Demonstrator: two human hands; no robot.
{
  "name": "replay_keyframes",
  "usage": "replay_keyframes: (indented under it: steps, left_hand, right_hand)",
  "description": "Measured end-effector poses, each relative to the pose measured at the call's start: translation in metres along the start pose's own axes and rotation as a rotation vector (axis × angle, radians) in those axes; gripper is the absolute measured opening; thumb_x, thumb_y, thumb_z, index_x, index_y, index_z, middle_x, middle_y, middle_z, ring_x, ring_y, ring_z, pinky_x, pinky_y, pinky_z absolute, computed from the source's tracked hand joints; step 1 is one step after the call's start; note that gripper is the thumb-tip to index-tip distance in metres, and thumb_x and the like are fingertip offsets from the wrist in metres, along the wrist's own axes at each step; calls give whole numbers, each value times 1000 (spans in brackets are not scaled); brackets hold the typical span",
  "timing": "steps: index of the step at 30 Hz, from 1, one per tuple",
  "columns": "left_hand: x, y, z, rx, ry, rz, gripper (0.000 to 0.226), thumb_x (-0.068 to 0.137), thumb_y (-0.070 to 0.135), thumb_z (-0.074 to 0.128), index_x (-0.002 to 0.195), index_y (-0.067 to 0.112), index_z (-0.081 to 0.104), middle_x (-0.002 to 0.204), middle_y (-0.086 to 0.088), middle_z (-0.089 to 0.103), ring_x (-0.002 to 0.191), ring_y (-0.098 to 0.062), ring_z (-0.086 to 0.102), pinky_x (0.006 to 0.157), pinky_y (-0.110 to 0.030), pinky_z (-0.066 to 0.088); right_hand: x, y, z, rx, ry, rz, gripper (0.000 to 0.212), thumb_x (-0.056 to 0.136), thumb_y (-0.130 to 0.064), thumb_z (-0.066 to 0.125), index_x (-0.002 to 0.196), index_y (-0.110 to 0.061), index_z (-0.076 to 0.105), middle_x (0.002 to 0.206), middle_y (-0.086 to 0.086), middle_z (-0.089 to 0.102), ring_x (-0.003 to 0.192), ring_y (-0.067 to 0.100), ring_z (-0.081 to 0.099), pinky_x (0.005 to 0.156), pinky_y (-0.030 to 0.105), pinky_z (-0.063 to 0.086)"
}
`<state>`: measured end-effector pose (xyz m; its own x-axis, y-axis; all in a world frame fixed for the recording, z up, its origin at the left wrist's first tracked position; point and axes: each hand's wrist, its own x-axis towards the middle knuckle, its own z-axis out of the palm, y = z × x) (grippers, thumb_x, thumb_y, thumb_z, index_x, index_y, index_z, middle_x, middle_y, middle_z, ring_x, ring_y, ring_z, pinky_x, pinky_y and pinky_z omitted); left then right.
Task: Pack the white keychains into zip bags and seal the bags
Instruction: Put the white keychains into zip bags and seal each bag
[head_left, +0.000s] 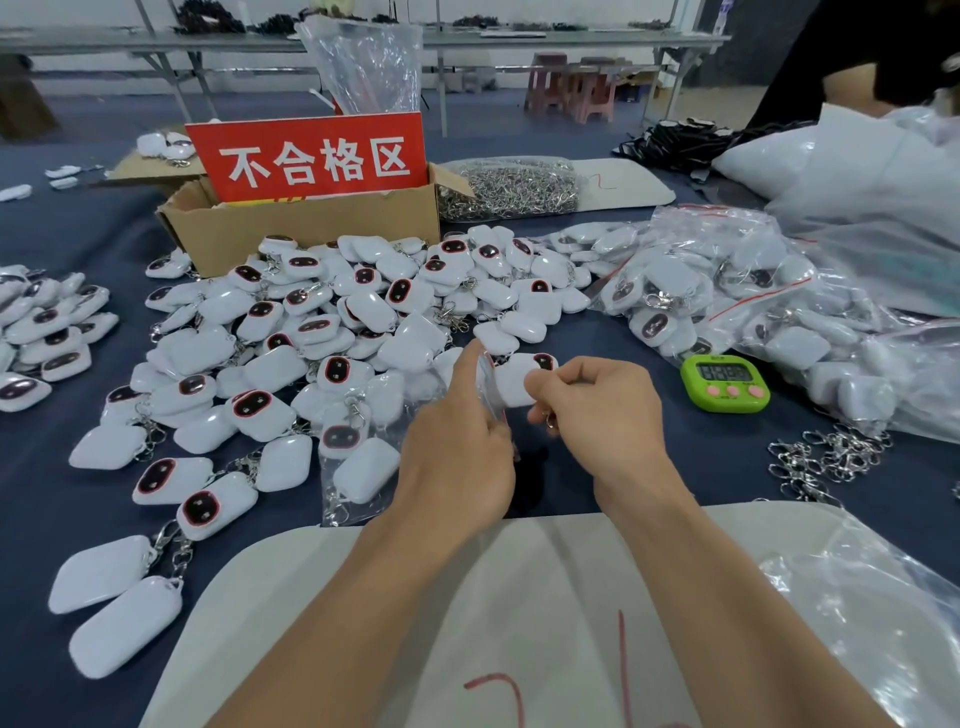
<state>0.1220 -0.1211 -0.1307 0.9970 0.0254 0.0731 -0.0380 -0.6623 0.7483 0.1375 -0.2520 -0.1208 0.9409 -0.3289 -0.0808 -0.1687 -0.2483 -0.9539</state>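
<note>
We see both hands close together near the middle of the blue table (613, 338). The left hand (457, 441) pinches a clear zip bag (488, 379). The right hand (597, 410) holds a white keychain (514, 387) right at the bag's mouth. A big pile of keychains (311, 332) lies left and far. A green timer (725, 383) sits on the right.

A dark blue cloth (62, 478) covers the table. At the back stands an open cardboard box (311, 234) with a red sign (311, 158) in white characters propped in it. Just right of the box lies a clear bag of metal clips (511, 189) on a white board (631, 187). A green timer (725, 383) with pink buttons sits to the right, near a loose heap of clips (826, 460). Pink stools (571, 91) stand on the floor behind.
</note>
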Motion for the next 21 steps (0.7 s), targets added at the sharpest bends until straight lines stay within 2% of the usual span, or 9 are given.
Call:
replay_keyframes:
  steps: [4, 7, 10, 13, 15, 16, 18, 20, 21]
  left_hand:
    - [-1, 1, 0, -46, 23, -4, 81, 89, 13, 51, 160, 37, 19, 78, 0, 70, 87, -22, 66, 90, -46, 51]
    - [-4, 6, -2, -8, 41, 41, 81, 90, 15, 53, 160, 38, 20, 81, 3, 71, 89, -23, 66, 90, -47, 51]
    - [-9, 14, -5, -9, 30, 132, 78, 91, 15, 52, 157, 44, 23, 70, 9, 64, 79, -21, 64, 85, -47, 52]
    - [-11, 17, -7, -52, 36, 198, 77, 91, 12, 52, 156, 46, 29, 62, 13, 56, 66, -11, 56, 79, -40, 52]
    - [-13, 18, -8, -88, 70, 242, 74, 90, 13, 51, 154, 46, 35, 60, 15, 54, 61, -10, 52, 71, -34, 50]
    - [-15, 18, -9, -99, 97, 254, 72, 89, 16, 49, 152, 47, 37, 60, 14, 54, 61, -10, 52, 69, -32, 49]
    - [-14, 16, -10, -104, 175, 241, 69, 85, 22, 46, 149, 48, 41, 58, 14, 53, 60, -12, 52, 66, -33, 48]
    - [-12, 13, -10, -91, 198, 213, 66, 83, 23, 46, 144, 48, 46, 58, 14, 52, 60, -12, 52, 64, -32, 47]
    - [-11, 12, -9, -74, 165, 210, 65, 81, 24, 47, 141, 49, 49, 57, 13, 52, 60, -11, 51, 64, -31, 46]
  right_hand:
    - [2, 4, 0, -89, 1, -31, 17, 78, -23, 73, 62, -17, 72, 56, -6, 70, 47, -1, 53, 42, 10, 38]
    - [3, 4, 0, -131, -16, -68, 16, 77, -21, 73, 62, -16, 71, 53, -4, 68, 45, 1, 52, 44, 11, 38]
    - [1, 0, -1, -59, -189, -88, 16, 81, -15, 70, 66, -11, 73, 56, 2, 68, 51, 9, 54, 54, 27, 51]
    - [3, -4, -9, -54, -419, -98, 27, 89, -15, 57, 77, 8, 63, 64, 14, 55, 63, 17, 45, 64, 34, 39]
    - [2, -6, -13, -67, -536, -69, 35, 88, -22, 53, 90, 9, 67, 83, 30, 63, 74, 19, 50, 74, 37, 41]
    - [1, -6, -13, -53, -525, -74, 33, 86, -22, 52, 92, 3, 72, 93, 28, 69, 77, 18, 56, 78, 38, 45]
    - [2, -3, -13, -13, -299, -119, 28, 85, -19, 55, 92, -22, 82, 98, 4, 78, 83, 6, 66, 84, 34, 50]
    - [8, -1, -15, -148, -48, -223, 40, 91, -15, 58, 120, -36, 75, 125, -15, 72, 118, 1, 61, 103, 30, 48]
    - [11, 1, -16, -269, -60, -273, 50, 95, -14, 57, 140, -35, 63, 146, -13, 60, 139, 8, 47, 115, 35, 39]
